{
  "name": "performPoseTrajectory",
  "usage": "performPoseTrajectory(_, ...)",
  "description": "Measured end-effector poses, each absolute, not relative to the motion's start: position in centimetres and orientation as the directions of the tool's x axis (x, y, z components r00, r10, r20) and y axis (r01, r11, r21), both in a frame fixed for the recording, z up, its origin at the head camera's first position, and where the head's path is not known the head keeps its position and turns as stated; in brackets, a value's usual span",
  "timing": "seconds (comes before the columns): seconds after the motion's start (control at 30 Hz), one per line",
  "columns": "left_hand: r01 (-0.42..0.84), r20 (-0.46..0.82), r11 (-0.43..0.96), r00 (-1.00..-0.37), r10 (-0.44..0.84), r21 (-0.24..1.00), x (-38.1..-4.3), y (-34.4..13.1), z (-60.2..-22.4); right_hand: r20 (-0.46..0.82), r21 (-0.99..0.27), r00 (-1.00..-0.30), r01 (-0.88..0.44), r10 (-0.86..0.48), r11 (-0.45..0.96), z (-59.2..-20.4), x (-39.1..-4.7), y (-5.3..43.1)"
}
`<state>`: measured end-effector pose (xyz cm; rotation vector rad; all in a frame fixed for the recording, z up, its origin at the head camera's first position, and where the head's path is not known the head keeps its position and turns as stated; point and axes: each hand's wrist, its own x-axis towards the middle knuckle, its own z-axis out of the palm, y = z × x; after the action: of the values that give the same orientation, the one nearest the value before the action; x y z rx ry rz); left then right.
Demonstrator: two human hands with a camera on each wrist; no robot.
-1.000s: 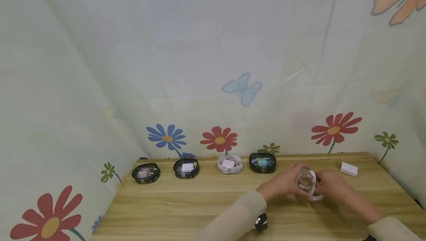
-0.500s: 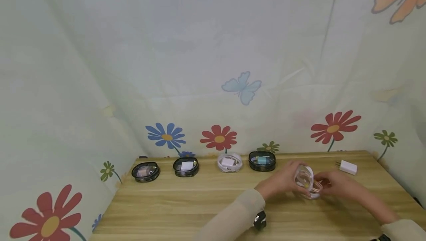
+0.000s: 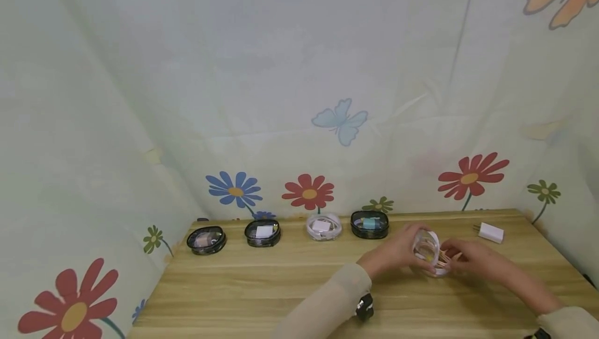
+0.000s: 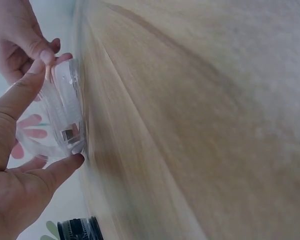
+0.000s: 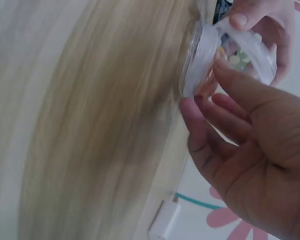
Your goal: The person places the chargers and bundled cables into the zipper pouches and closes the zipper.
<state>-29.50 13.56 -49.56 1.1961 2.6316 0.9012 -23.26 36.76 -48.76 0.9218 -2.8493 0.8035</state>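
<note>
On the right side of the table, my left hand (image 3: 398, 250) holds a small clear zip pouch (image 3: 427, 245) with white trim, its lid raised. In the left wrist view, the thumb and fingers span the pouch, and a metal plug end (image 4: 67, 134) shows through its wall. A coiled pinkish-orange cable (image 5: 207, 86) sits at the pouch's opening. My right hand (image 3: 477, 261) pinches the cable at the near rim, thumb inside and fingertips (image 5: 189, 106) against the outer edge. Part of the coil is hidden by the fingers and the pouch wall.
A white charger plug (image 3: 491, 232) lies to the right, prongs facing left. Along the back edge stand a black-trimmed pouch (image 3: 206, 240), another black-trimmed pouch (image 3: 263, 233), a white-trimmed pouch (image 3: 324, 226) and a pouch with a teal item (image 3: 369, 224). A flowered cloth (image 3: 262, 94) hangs behind.
The left hand has tipped the pouch slightly and shifted a little left. The pinkish-orange cable, hardly visible a second ago, shows at the opening between the pouch and the right fingers.
</note>
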Motion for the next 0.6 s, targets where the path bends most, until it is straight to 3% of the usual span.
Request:
performPoseTrajectory(0.17, 0.653, 0.142, 0.517, -0.685, 0.714, 0.553, -29.5, 13.4, -49.5, 0.173, -0.524, -0.778, -0.592, -0.604, 0.612, -49.0, -23.5, 37.4)
performPoseTrajectory(0.4, 0.669, 0.155, 0.524, -0.682, 0.715, 0.528, -29.5, 13.5, -49.5, 0.248, -0.470, -0.766, -0.630, -0.593, 0.618, -49.2, -23.1, 37.1)
performPoseTrajectory(0.6, 0.656, 0.155, 0.529, -0.694, 0.703, 0.538, -29.1, 13.4, -49.2, 0.105, -0.601, -0.904, -0.390, -0.415, 0.698, -48.9, -22.2, 36.3)
